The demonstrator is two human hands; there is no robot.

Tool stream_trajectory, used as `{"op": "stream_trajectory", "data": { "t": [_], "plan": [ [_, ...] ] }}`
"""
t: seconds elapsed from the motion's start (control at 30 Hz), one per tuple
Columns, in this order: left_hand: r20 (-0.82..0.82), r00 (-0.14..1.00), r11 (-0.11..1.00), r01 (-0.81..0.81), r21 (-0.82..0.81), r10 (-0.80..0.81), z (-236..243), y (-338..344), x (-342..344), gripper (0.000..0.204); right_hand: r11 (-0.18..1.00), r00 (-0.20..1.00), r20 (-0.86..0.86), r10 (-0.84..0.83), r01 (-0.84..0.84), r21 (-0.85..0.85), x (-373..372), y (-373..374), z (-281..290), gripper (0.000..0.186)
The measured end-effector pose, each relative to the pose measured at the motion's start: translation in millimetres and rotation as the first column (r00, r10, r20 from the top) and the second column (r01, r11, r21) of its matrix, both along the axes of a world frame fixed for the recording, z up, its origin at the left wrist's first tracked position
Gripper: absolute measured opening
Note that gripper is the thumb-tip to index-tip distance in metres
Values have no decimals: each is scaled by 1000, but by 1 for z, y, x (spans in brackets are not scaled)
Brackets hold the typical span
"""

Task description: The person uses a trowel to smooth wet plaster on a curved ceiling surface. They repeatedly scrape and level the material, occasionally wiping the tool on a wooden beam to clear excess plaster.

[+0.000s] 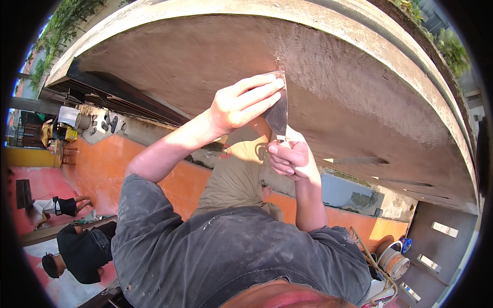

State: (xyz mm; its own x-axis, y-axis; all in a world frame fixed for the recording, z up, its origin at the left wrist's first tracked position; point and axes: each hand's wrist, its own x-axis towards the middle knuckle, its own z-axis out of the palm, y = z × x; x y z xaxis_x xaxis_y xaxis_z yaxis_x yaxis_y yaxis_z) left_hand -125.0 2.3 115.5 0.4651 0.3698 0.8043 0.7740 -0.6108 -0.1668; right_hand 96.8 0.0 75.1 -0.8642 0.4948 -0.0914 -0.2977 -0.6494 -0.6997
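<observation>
A putty knife with a broad, worn metal blade stands upright before a brown-grey plastered wall. My right hand is closed round its handle, thumb pressed near the blade's base. Across the upper blade lie the straightened fingers of my left hand, gripping it from the left side; where its thumb sits is partly hidden. The blade's top edge is close to the plaster, but I cannot tell whether they touch. Above the knife the plaster looks rougher and damp-streaked to the right, smoother to the left.
A pale concrete ledge curves along the wall's top. Below lies an orange floor with a water-filled trough at right. Buckets stand lower right; sandals lie at left. Two people are at lower left.
</observation>
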Motion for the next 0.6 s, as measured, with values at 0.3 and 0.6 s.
{"op": "stream_trajectory", "data": {
  "t": [0.3,0.6],
  "plan": [
    [-17,1000,999,-14,49,15,6,3,-3,33,1000,999,-35,22,-22,3,-3,4,-1,57],
    [-78,997,1000,11,0,-11,17,-2,-6,31,999,999,-47,-13,12,-30,-9,-5,0,58]
  ]
}}
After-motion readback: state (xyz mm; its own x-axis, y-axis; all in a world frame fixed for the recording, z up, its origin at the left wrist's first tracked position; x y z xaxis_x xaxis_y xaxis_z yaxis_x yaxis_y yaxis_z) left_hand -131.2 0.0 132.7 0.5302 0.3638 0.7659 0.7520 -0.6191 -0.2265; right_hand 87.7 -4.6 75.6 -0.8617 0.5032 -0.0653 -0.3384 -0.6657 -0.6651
